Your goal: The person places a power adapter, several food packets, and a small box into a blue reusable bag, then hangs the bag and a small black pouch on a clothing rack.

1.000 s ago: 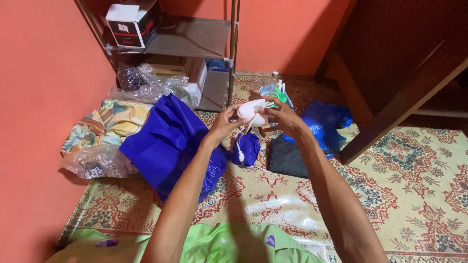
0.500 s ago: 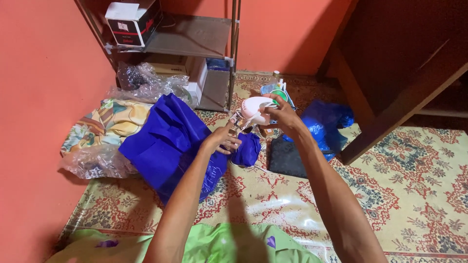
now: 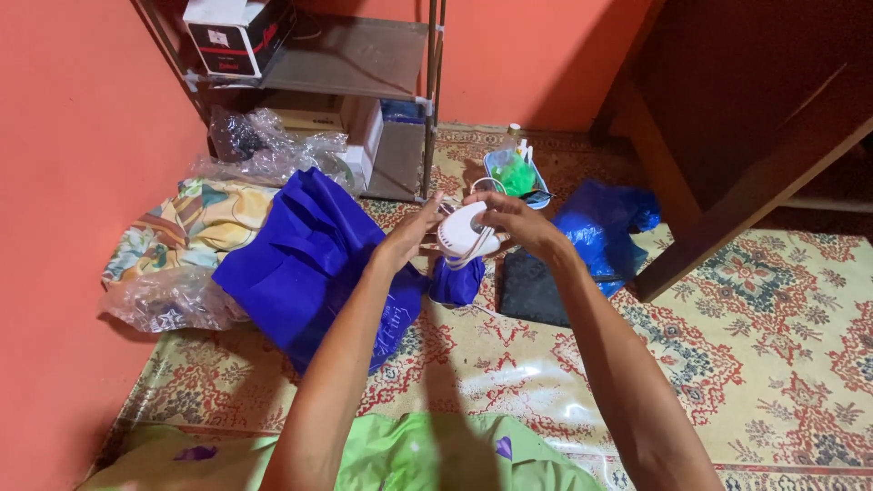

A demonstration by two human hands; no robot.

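My right hand grips a small white rounded device with a white cable looped around it. My left hand is flat against the device's left side, fingers extended, touching it. Both hands are raised above a small blue cloth bundle on the floor mat. A large blue fabric bag lies just left of my left forearm.
A dark pouch and a blue plastic bag lie to the right. A small tray with green items sits behind. A metal shelf with a box, clear plastic bags and a patterned cloth stand left. A wooden frame is on the right.
My left hand rose from near the blue bundle back up to the device's side. The device came lower and the cable now loops around it.
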